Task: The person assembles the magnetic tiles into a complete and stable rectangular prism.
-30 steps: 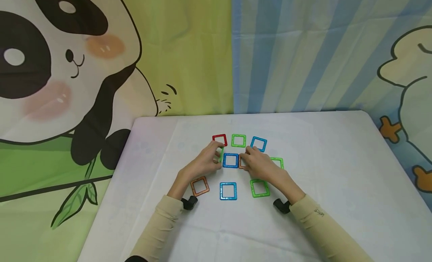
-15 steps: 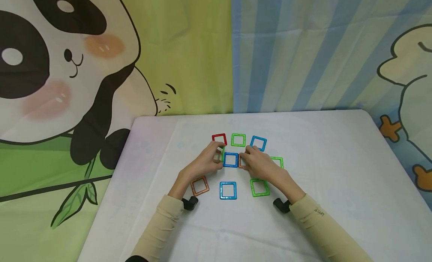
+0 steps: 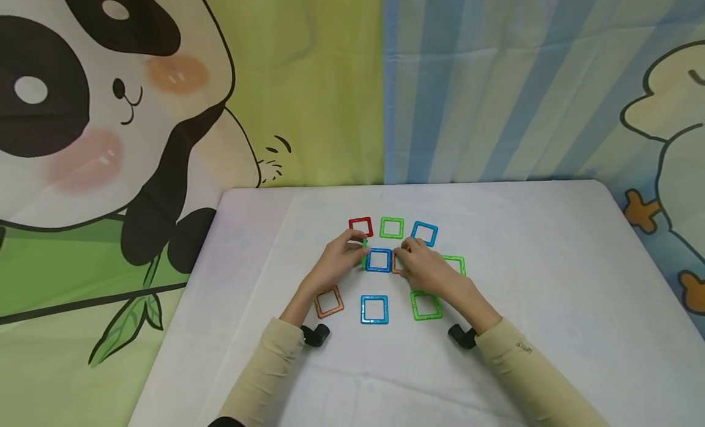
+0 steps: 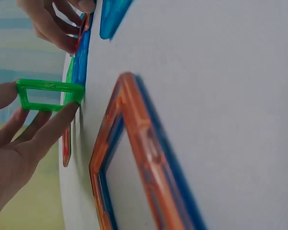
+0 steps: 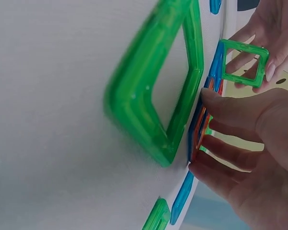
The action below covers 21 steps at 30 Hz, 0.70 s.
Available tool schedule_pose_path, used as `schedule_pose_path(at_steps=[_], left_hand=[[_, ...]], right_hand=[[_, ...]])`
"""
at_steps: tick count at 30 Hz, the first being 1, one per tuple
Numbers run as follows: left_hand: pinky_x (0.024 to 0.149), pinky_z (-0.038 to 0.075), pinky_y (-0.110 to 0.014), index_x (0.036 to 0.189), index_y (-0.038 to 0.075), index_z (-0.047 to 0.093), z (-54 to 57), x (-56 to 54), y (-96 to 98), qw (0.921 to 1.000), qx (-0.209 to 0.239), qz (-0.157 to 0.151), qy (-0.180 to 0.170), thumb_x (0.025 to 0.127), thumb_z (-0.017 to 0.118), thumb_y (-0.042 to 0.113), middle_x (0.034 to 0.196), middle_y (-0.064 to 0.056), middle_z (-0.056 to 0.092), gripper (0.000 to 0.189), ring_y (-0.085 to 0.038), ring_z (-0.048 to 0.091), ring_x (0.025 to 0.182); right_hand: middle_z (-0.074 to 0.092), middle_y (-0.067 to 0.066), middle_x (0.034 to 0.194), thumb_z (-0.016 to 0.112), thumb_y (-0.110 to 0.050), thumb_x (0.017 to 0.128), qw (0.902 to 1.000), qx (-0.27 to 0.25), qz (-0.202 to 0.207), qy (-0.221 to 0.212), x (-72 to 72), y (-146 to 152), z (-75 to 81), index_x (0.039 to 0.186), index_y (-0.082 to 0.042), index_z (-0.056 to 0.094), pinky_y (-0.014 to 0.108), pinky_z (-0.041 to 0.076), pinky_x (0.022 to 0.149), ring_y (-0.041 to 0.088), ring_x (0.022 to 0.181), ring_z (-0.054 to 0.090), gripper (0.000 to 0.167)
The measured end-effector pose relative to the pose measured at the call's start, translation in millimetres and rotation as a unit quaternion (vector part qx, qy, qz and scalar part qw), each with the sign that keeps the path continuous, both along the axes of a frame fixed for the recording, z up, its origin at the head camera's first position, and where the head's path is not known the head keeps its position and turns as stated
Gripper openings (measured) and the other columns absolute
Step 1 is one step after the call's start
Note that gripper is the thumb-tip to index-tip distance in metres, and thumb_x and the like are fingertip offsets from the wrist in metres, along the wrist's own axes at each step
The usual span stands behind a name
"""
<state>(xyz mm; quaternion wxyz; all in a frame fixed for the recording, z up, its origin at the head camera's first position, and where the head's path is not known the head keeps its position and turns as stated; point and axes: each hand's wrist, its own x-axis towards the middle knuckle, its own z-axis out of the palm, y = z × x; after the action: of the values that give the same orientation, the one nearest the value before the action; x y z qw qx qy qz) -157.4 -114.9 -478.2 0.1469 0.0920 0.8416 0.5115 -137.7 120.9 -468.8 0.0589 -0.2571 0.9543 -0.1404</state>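
My left hand [image 3: 337, 260] grips a green square magnetic tile [image 4: 50, 86] by its edges. That tile stands upright, its lower edge along the left side of a flat blue square tile [image 3: 379, 251]. In the right wrist view the standing tile's open middle shows my left fingers behind it. My right hand [image 3: 426, 269] holds an orange square tile [image 5: 197, 129] at its edges with the thumb and fingertips. This orange tile lies flat against the blue tile's right side, mostly covered by the hand in the head view.
Behind lie a red tile [image 3: 361, 219], a green tile [image 3: 392, 219] and a blue tile [image 3: 425, 224]. A green tile [image 3: 460, 265] peeks out right of my right hand. Nearer are an orange tile [image 3: 321, 307], a blue tile [image 3: 374, 321] and a green tile [image 3: 426, 316] on the white table [image 3: 551, 292].
The fingers of my left hand have moved in closer along the standing green tile, which stays beside the blue one. My right hand stays in place. The head view has shifted slightly.
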Motion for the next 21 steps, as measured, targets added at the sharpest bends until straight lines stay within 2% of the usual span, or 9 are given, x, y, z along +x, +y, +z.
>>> schedule_pose_path(at_steps=[6, 13, 19, 21], left_hand=[[0.108, 0.05, -0.047, 0.135, 0.02, 0.059, -2.2, 2.0, -0.1, 0.9996, 0.022, 0.011, -0.01, 0.099, 0.07, 0.028, 0.137, -0.005, 0.061, 0.039, -0.026, 0.061, 0.13], [0.107, 0.05, -0.048, 0.133, 0.017, 0.061, -4.6, 2.1, -1.1, 0.9996, 0.02, 0.02, 0.002, 0.097, 0.072, 0.029, 0.135, -0.005, 0.062, 0.039, -0.027, 0.062, 0.129], [0.105, 0.052, -0.046, 0.135, 0.017, 0.06, -6.9, 1.3, 0.6, 0.9998, 0.015, 0.013, 0.004, 0.098, 0.071, 0.031, 0.136, -0.004, 0.062, 0.041, -0.027, 0.062, 0.129], [0.105, 0.052, -0.046, 0.134, 0.016, 0.06, -6.6, 0.7, 0.7, 0.9997, 0.015, 0.017, 0.004, 0.098, 0.072, 0.03, 0.135, -0.004, 0.062, 0.041, -0.026, 0.062, 0.128]], right_hand=[[0.062, 0.015, 0.128, 0.078, -0.017, 0.093, 0.9995, -0.024, 0.018, 0.012, 3.3, 3.3, -1.1, 0.135, -0.003, 0.065, 0.042, 0.056, 0.096, 0.03, 0.112, 0.057, 0.046], [0.063, 0.016, 0.128, 0.078, -0.015, 0.093, 0.998, -0.049, 0.033, 0.023, 1.6, 7.1, -3.8, 0.133, -0.002, 0.066, 0.044, 0.056, 0.097, 0.032, 0.115, 0.057, 0.044], [0.065, 0.016, 0.124, 0.081, -0.012, 0.089, 0.9934, -0.083, 0.054, 0.057, 6.7, 9.3, -2.0, 0.127, 0.0, 0.069, 0.043, 0.057, 0.094, 0.031, 0.111, 0.06, 0.042], [0.065, 0.016, 0.125, 0.082, -0.012, 0.088, 0.9923, -0.089, 0.064, 0.057, 10.1, 7.4, -0.8, 0.128, 0.0, 0.069, 0.043, 0.057, 0.094, 0.031, 0.113, 0.06, 0.043]])
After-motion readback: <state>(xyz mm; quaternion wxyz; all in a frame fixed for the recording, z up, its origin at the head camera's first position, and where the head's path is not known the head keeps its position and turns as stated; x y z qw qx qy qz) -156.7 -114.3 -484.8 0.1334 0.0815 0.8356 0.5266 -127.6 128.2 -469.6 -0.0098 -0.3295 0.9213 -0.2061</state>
